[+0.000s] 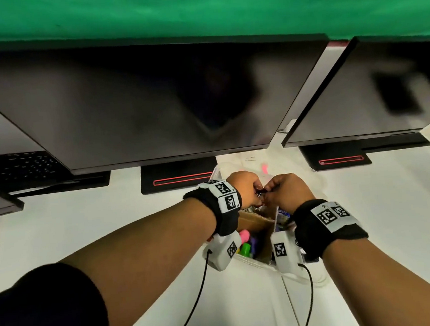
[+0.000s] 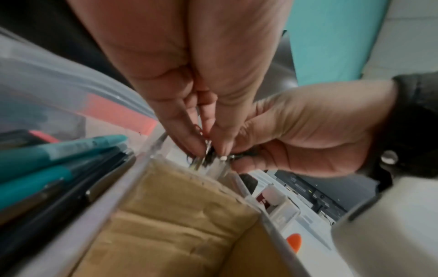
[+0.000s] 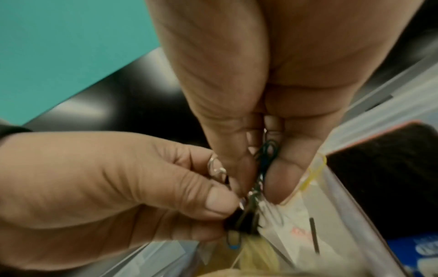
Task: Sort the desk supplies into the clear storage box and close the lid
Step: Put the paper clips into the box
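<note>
Black fabric wristbands (image 1: 328, 227) behind the fingers carry white square-coded tags; white camera blocks (image 1: 284, 251) trail thin black cables (image 1: 310, 297); a black sleeve (image 1: 42, 315).

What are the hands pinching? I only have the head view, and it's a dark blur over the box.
Observer: A tangle of paper clips, dark green and silver, in the right wrist view. Both the left hand and the right hand pinch it.
Operator: Anything under them?
Observer: A brown cardboard piece lies in the clear storage box compartment below.
Operator: Next compartment over?
Observer: Teal and dark pens lie there, beyond the divider.
</note>
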Demonstrator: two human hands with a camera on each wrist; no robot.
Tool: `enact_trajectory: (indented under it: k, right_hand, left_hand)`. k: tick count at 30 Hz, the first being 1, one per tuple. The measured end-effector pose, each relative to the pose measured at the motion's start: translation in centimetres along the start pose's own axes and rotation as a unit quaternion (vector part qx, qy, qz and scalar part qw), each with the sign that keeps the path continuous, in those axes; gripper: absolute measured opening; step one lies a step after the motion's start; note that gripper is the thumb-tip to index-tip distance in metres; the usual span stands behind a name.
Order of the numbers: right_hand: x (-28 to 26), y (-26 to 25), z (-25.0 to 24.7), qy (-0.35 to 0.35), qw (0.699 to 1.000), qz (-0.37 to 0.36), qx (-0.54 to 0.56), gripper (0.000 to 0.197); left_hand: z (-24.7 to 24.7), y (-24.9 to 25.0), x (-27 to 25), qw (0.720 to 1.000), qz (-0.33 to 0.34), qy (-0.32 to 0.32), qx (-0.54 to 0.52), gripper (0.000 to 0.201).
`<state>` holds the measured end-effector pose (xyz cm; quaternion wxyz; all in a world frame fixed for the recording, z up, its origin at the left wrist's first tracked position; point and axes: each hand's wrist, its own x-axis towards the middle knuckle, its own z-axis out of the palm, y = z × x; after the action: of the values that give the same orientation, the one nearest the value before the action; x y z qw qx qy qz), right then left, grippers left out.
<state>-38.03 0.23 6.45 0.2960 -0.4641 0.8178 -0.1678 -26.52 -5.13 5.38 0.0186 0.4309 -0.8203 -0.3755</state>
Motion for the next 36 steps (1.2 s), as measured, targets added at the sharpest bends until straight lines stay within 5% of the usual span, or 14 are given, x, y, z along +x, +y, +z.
enact_trajectory:
  k: [4,10,16,20,24,28,32,36]
  right_hand:
    - [0.5,-0.3,0.4,-0.023,1.0,0.006,-0.018,0.009]
    - [-1.1,-2.9,0.9,-0.005,0.992,-0.036,-0.124,0.024]
    - [-4.2,-8.0,4.5,-0.011,0.992,-0.116,-0.053,0.029]
    - [-6.7,-11.3,9.2,-0.084,0.975,-0.198,-0.064,0.022]
    - [-7.8,-11.9,14.8,-0.204,0.923,-0.244,-0.214,0.023]
    - [-7.4,-9.6,19.2,-0.256,0.891,-0.219,-0.304,0.036]
    - [-6.6,-7.6,21.3,-0.26,0.927,-0.11,-0.245,0.074]
    - [-5.7,-7.4,22.9,-0.232,0.953,-0.075,-0.178,0.076]
  left_hand:
    - [-0.6,-0.7,-0.1,1.0,-0.007,-0.012,-0.022,0.033]
    - [-2.5,-3.4,-3.1,0.994,-0.002,0.031,-0.106,0.028]
    - [-6.8,-9.7,-8.5,0.997,-0.015,0.073,-0.028,0.015]
    - [-6.7,-15.9,-12.6,0.993,-0.095,0.045,0.056,0.018]
    - [-3.6,-20.5,-15.1,0.979,-0.166,-0.051,0.11,0.036]
    - [-0.3,-22.5,-16.0,0.974,-0.172,-0.056,0.138,0.071]
    - [1.8,-22.9,-15.5,0.973,-0.202,-0.031,0.109,0.09]
    - [2.8,-23.3,-14.3,0.977,-0.21,0.019,0.039,0.082]
